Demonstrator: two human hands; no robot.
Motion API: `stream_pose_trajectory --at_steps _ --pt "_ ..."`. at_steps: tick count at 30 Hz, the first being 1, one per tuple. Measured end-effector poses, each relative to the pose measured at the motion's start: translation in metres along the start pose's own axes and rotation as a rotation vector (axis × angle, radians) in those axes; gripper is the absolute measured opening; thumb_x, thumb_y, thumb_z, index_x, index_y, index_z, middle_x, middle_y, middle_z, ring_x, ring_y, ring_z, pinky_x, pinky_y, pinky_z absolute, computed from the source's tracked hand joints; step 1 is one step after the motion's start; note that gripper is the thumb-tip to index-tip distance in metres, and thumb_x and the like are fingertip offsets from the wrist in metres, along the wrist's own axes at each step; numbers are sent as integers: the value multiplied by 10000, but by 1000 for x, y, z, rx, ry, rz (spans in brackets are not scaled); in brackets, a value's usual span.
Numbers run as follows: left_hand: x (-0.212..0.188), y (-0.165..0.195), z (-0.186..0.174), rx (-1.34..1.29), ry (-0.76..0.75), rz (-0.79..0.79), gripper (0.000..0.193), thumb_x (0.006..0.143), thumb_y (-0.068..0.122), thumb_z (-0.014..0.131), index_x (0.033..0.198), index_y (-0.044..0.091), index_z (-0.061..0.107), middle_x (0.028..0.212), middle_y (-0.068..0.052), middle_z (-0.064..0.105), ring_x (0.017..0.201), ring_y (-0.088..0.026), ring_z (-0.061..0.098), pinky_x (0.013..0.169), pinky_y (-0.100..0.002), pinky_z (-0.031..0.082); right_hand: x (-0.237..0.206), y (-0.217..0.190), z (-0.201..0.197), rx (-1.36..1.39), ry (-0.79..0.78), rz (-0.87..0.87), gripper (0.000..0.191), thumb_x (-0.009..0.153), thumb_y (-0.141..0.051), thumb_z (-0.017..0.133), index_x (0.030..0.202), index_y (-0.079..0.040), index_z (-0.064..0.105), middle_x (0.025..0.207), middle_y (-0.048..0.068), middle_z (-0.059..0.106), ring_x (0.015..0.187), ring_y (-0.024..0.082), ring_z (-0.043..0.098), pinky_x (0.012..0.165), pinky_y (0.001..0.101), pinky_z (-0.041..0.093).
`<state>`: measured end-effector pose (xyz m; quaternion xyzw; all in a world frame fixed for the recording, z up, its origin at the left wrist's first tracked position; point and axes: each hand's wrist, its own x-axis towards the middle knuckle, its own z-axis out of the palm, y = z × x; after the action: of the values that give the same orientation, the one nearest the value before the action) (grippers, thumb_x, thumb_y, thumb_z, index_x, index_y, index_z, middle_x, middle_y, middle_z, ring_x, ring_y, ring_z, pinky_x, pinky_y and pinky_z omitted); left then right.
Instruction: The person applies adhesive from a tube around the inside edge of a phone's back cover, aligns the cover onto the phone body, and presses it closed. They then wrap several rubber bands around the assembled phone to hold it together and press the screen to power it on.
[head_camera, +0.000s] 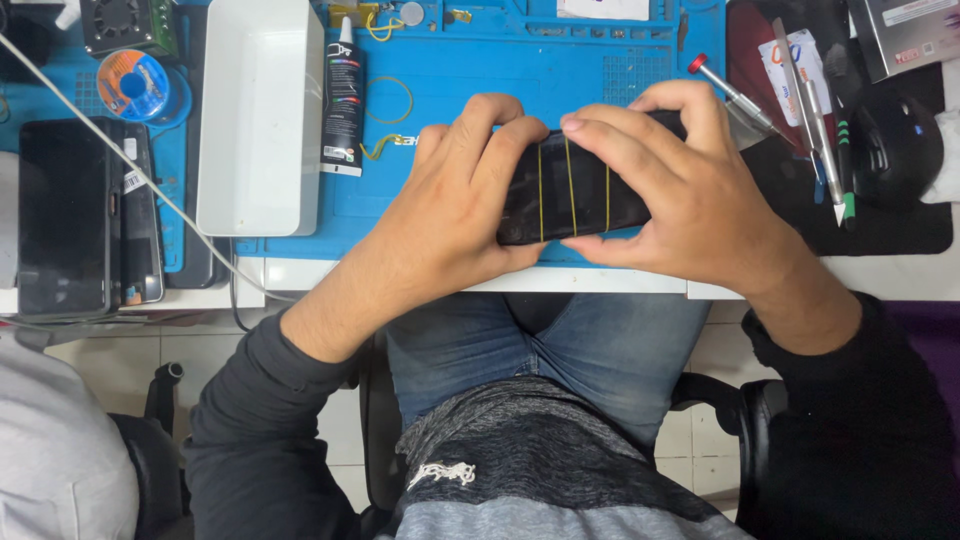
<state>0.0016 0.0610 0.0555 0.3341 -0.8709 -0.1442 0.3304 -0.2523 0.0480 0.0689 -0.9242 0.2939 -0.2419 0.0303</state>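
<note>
Over a blue work mat (470, 70) on the tabletop, the left hand (455, 195) and right hand (680, 190) both grip a dark phone (575, 190), fingers curled over its upper edge, steadying it where yellow rubber bands (570, 185) bind it. A black glue tube (343, 100) lies nearby.

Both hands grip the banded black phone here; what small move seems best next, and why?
Probably slide another band on beside the others: the left hand and right hand clamp the black phone, three yellow rubber bands already wrap it, and a loose band lies on the blue mat.
</note>
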Motion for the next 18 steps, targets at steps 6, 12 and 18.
stream_pose_trajectory --at_steps 6,12,18 --pt "0 -3 -7 5 -26 -10 870 679 219 925 1399 26 477 1314 -146 481 1162 -310 541 936 -404 395 -5 10 -1 106 -47 -14 897 742 -326 949 1457 -18 504 1436 172 541 1289 374 480 1108 471 460" --pt "10 -8 -13 53 -32 58 885 700 255 924 1429 49 466 1387 -124 486 1225 -312 540 975 -429 398 -3 24 -7 154 4 -2 939 715 -324 970 1458 -10 489 1435 174 550 1345 375 473 1148 481 442" --pt "25 -26 -16 30 -39 153 863 798 204 877 1487 42 382 1469 -136 456 1331 -339 500 1135 -453 395 2 47 -9 174 50 44 970 720 -289 979 1491 -11 459 1455 140 571 1373 349 478 1187 459 442"
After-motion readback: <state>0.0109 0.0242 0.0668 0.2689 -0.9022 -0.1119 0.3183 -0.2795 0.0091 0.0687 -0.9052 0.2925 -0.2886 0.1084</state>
